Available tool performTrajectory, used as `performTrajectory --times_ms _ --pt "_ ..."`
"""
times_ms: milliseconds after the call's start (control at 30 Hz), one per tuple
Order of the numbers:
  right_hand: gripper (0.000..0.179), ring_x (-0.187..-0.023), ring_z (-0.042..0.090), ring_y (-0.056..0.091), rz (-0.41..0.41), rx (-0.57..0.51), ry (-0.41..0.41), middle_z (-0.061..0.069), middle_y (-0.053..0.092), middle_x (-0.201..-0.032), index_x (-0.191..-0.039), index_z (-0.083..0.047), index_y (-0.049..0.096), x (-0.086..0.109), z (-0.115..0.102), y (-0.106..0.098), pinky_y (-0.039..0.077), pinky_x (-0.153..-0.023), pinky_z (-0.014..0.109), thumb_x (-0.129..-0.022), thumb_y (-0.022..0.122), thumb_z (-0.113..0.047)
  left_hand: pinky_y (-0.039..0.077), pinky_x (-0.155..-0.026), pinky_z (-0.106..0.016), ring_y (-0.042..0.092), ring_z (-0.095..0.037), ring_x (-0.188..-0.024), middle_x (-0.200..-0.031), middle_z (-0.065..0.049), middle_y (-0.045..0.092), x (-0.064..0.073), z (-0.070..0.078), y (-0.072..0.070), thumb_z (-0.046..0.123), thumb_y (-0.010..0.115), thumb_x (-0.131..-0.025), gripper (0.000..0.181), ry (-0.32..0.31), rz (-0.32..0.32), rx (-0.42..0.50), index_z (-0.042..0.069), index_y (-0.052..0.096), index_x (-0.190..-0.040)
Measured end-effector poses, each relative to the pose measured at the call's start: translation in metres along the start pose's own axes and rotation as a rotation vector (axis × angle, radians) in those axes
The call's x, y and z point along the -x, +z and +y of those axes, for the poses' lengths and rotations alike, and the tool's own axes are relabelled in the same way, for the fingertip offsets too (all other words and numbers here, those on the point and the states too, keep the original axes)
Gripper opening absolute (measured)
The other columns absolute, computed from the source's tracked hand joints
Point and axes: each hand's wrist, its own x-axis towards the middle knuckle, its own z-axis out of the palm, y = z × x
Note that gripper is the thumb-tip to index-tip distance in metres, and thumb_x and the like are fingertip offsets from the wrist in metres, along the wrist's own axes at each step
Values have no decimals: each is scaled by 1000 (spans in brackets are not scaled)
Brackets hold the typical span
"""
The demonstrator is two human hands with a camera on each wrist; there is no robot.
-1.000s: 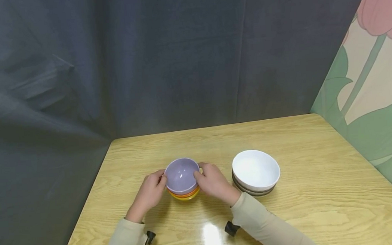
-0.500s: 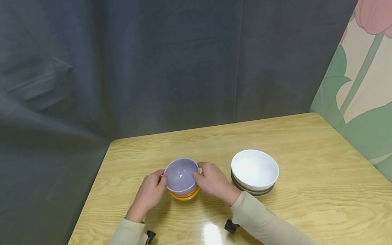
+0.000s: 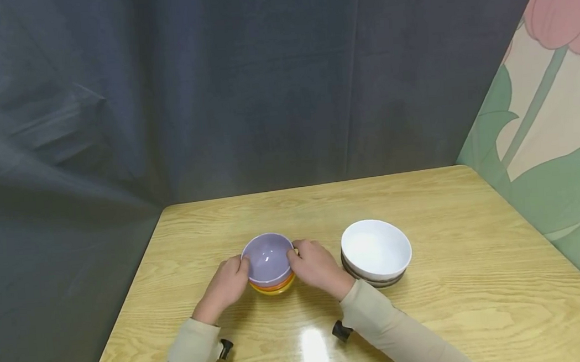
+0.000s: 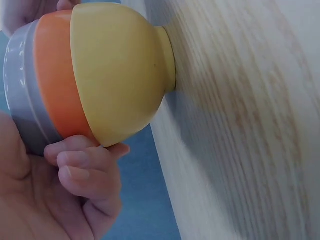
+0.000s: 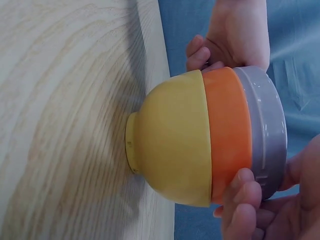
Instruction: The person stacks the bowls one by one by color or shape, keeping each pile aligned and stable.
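A stack of three nested bowls stands on the table: a purple bowl on top, an orange bowl in the middle, a yellow bowl at the bottom with its foot on the wood. My left hand grips the left rim of the purple bowl, thumb at the edge. Opposite it, my right hand holds the right rim the same way. In both wrist views the fingertips lie against the purple and orange bowls' sides. The inside of the orange and yellow bowls is hidden.
To the right, beyond my right hand, a white bowl sits in darker brownish bowls. The wooden table extends to the right. A dark curtain hangs behind it, and a flower-patterned cloth is at the right.
My left hand has shifted slightly along the purple bowl's rim, with the forearm moving a little right. The right hand has barely moved; the stack stays put.
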Motion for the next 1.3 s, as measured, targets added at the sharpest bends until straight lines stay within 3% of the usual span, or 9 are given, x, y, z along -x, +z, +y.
performTrajectory --times_ms 367,433,500,567,667,800,900,1133,1300 --pt "42 -59 17 55 1 8 23 6 63 -72 -116 5 70 -1 -3 -1 45 -53 33 -101 44 -25 39 -53 -33 42 -19 -59 -64 -5 42 -2 2 0 18 33 -106 40 9 9 6 -5 65 -101" --pt "42 -61 18 57 4 18 24 7 64 -74 -116 4 70 -2 -4 -2 47 -54 34 -101 44 -25 42 -55 -36 46 -22 -61 -67 -8 47 -1 2 -1 20 32 -106 42 7 0 4 -6 65 -104" --pt "42 -70 21 61 7 35 23 11 69 -85 -117 3 69 -2 -4 -3 50 -61 38 -101 44 -27 51 -67 -42 60 -27 -76 -81 -14 61 -1 1 -3 27 31 -108 47 10 -13 3 -6 65 -113" --pt "45 -85 25 65 0 41 29 14 71 -99 -121 2 68 -2 -4 -3 54 -72 43 -101 44 -31 53 -83 -47 64 -31 -97 -103 -18 67 1 -2 -7 36 31 -109 54 18 -46 21 -5 60 -128" --pt "50 -100 28 66 -38 22 37 14 71 -110 -126 2 65 -2 -2 -3 53 -86 48 -103 41 -37 54 -84 -49 63 -35 -102 -118 -20 64 4 -9 -13 49 39 -106 63 24 -151 123 2 44 -148" --pt "53 -94 24 65 -82 -32 28 9 70 -98 -126 2 64 -2 0 -1 53 -85 46 -105 40 -39 50 -71 -36 56 -28 -88 -118 -17 58 6 -18 -20 40 67 -95 74 87 -304 281 10 33 -153" --pt "48 -82 21 62 -80 -56 9 6 67 -84 -120 3 66 -1 2 -1 52 -77 41 -105 42 -36 48 -79 -32 53 -22 -98 -129 -12 56 5 -22 -19 32 80 -86 84 167 -333 311 9 33 -152" --pt "40 -68 19 56 -64 -101 -20 5 60 -72 -109 6 68 -1 4 1 49 -65 33 -104 44 -27 45 -65 -26 51 -18 -79 -98 -11 57 6 -22 -16 30 84 -82 80 183 -284 260 8 42 -146" --pt "40 -61 18 55 -56 -109 2 6 58 -68 -106 5 69 -1 4 2 47 -58 32 -104 44 -27 46 -66 -27 51 -19 -82 -100 -8 56 6 -21 -16 29 84 -82 78 189 -287 257 7 44 -145"
